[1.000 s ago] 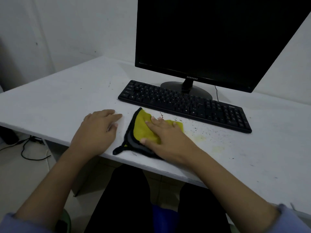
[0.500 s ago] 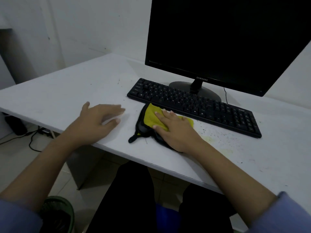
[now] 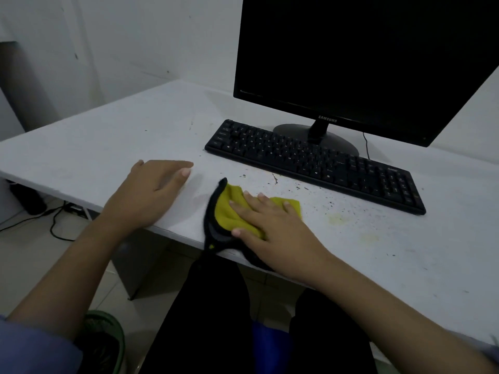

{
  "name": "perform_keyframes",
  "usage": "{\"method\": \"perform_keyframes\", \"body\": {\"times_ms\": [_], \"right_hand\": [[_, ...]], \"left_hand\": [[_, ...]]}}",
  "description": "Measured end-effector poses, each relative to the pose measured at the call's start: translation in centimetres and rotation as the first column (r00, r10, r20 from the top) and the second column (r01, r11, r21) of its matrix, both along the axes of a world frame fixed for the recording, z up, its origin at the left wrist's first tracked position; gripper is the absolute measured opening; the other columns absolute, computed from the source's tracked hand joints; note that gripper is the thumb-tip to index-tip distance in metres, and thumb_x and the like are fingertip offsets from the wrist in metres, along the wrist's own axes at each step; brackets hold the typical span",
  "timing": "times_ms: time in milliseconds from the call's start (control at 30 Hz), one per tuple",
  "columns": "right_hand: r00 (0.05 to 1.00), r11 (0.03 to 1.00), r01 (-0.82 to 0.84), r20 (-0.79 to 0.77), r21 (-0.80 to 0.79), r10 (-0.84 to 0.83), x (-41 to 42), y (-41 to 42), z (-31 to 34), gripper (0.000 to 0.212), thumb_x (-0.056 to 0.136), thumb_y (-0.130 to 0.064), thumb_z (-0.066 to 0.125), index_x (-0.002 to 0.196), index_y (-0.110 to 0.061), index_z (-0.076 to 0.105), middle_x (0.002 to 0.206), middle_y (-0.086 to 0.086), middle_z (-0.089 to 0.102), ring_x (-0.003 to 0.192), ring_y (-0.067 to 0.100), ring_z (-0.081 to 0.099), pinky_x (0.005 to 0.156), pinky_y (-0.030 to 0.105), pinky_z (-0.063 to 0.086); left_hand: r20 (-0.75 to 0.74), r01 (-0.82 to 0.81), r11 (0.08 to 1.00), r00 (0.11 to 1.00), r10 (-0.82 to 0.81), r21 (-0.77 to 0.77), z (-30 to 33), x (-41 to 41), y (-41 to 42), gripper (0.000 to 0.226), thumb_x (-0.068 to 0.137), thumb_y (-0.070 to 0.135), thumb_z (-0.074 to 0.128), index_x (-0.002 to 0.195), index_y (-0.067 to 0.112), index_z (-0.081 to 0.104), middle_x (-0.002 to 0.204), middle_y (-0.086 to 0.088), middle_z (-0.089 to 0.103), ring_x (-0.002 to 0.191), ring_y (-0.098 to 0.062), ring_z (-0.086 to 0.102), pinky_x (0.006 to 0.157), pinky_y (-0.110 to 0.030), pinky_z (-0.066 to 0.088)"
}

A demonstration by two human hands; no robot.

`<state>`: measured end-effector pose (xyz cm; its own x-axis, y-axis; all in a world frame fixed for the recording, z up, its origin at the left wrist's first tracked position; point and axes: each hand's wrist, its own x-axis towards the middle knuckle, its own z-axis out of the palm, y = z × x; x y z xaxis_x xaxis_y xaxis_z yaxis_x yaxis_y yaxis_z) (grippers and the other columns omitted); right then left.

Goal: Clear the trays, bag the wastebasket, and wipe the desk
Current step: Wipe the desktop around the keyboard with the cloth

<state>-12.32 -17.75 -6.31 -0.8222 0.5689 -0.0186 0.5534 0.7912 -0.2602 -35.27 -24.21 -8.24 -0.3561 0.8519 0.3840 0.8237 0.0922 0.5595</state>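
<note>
Pressing flat, fingers straight and spread, the right hand (image 3: 272,228) holds the cloth (image 3: 229,214) at the surface (image 3: 108,157) edge, six o'clock of the keyboard (image 3: 310,163); left hand (image 3: 151,190) rests open. Crumbs (image 3: 297,187) could drop floorward.

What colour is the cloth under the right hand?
Yellow with a black edge, seen in the head view: the folded wiping cloth under the right hand.

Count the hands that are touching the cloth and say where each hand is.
1. The right hand presses flat on the yellow cloth at the desk's front edge. The left hand rests on bare desk, left of the cloth, apart from it.
</note>
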Motion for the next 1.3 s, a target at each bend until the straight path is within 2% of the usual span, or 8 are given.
{"method": "perform_keyframes", "body": {"times_ms": [100, 267, 400, 533, 667, 1000, 1200, 1300], "right_hand": [[0.999, 0.998, 0.032, 0.021, -0.052, -0.031, 2.5, 0.1, 0.3, 0.05, 0.094, -0.052, 0.028, 0.141, -0.049, 0.012, 0.155, -0.02, 0.001, 0.143, 0.001, -0.003, 0.115, 0.048, -0.011], [0.985, 0.985, 0.174, -0.002, 0.014, -0.174, 1.1, 2.5, -0.1, 0.051, 0.098, -0.043, 0.02, 0.147, -0.034, 0.011, 0.158, -0.006, 0.002, 0.146, 0.012, -0.001, 0.117, 0.043, -0.002], [0.975, 0.974, 0.223, -0.002, 0.045, -0.223, -2.8, 4.0, -0.3, 0.05, 0.1, -0.037, 0.019, 0.148, -0.023, 0.014, 0.159, 0.002, 0.006, 0.146, 0.019, 0.003, 0.116, 0.047, 0.002], [0.983, 0.982, 0.184, -0.011, 0.045, -0.184, -6.1, 4.0, -0.4, 0.057, 0.097, -0.047, 0.02, 0.148, -0.029, 0.005, 0.159, 0.004, 0.004, 0.146, 0.021, 0.002, 0.116, 0.05, 0.001], [0.982, 0.982, 0.187, 0.027, 0.04, -0.188, -9.1, 3.3, -0.5, 0.071, 0.085, -0.07, 0.021, 0.145, -0.041, -0.002, 0.159, 0.003, -0.001, 0.146, 0.025, -0.001, 0.113, 0.056, -0.003], [0.993, 0.993, -0.105, -0.049, 0.047, 0.107, -6.3, 0.9, -0.3, 0.051, 0.097, -0.044, 0.027, 0.146, -0.034, 0.017, 0.158, -0.004, 0.004, 0.146, 0.015, 0.004, 0.116, 0.044, -0.002], [0.985, 0.988, -0.155, -0.074, 0.024, 0.156, -1.7, -1.0, 0.1, 0.049, 0.099, -0.036, 0.031, 0.146, -0.028, 0.022, 0.158, -0.003, 0.01, 0.145, 0.01, 0.006, 0.115, 0.028, -0.001], [0.978, 0.979, -0.198, -0.049, 0.056, 0.201, 0.9, -1.2, 0.4, 0.049, 0.099, -0.033, 0.034, 0.146, -0.024, 0.023, 0.158, 0.0, 0.012, 0.145, 0.011, 0.008, 0.111, 0.022, -0.003]], "left_hand": [[-0.012, -0.012, 1.0, 1.0, 0.012, -0.022, 0.0, -0.1, 0.0, 0.06, 0.087, 0.055, 0.022, 0.127, 0.025, 0.056, 0.135, 0.004, 0.054, 0.129, -0.017, 0.043, 0.117, -0.048, 0.01], [-0.012, -0.075, 0.997, 0.997, 0.075, 0.027, -0.2, -0.1, 0.0, 0.056, 0.092, 0.052, 0.022, 0.128, 0.022, 0.054, 0.135, 0.002, 0.054, 0.13, -0.018, 0.042, 0.116, -0.047, 0.008], [0.009, -0.08, 0.996, 0.997, 0.079, 0.045, -0.1, 0.2, 0.0, 0.059, 0.091, 0.051, 0.021, 0.128, 0.02, 0.055, 0.132, -0.002, 0.056, 0.124, -0.021, 0.048, 0.112, -0.047, 0.025], [0.033, -0.072, 0.993, 0.997, 0.069, 0.092, 0.1, 0.3, -0.2, 0.058, 0.091, 0.048, 0.02, 0.127, 0.02, 0.056, 0.129, -0.002, 0.058, 0.12, -0.02, 0.05, 0.11, -0.049, 0.028], [0.075, -0.061, 0.989, 0.996, 0.051, 0.138, 0.0, 0.2, -0.2, 0.053, 0.093, 0.046, 0.024, 0.127, 0.021, 0.055, 0.134, 0.0, 0.055, 0.124, -0.016, 0.047, 0.108, -0.035, 0.031], [0.091, -0.033, 0.987, 0.996, 0.018, 0.16, 0.0, 0.2, -0.3, 0.053, 0.093, 0.045, 0.024, 0.128, 0.02, 0.054, 0.137, 0.0, 0.051, 0.121, -0.001, 0.038, 0.103, -0.022, 0.026], [0.026, -0.025, 0.997, 0.999, 0.023, 0.068, 0.0, 0.1, -0.3, 0.045, 0.092, 0.046, 0.036, 0.124, 0.022, 0.058, 0.14, 0.0, 0.048, 0.129, -0.015, 0.042, 0.106, -0.029, 0.028], [-0.072, 0.008, 0.999, 0.997, -0.005, 0.039, 0.6, 0.7, -0.3, 0.039, 0.088, 0.044, 0.042, 0.119, 0.028, 0.059, 0.142, 0.003, 0.045, 0.129, -0.018, 0.043, 0.109, -0.05, 0.031]]}}
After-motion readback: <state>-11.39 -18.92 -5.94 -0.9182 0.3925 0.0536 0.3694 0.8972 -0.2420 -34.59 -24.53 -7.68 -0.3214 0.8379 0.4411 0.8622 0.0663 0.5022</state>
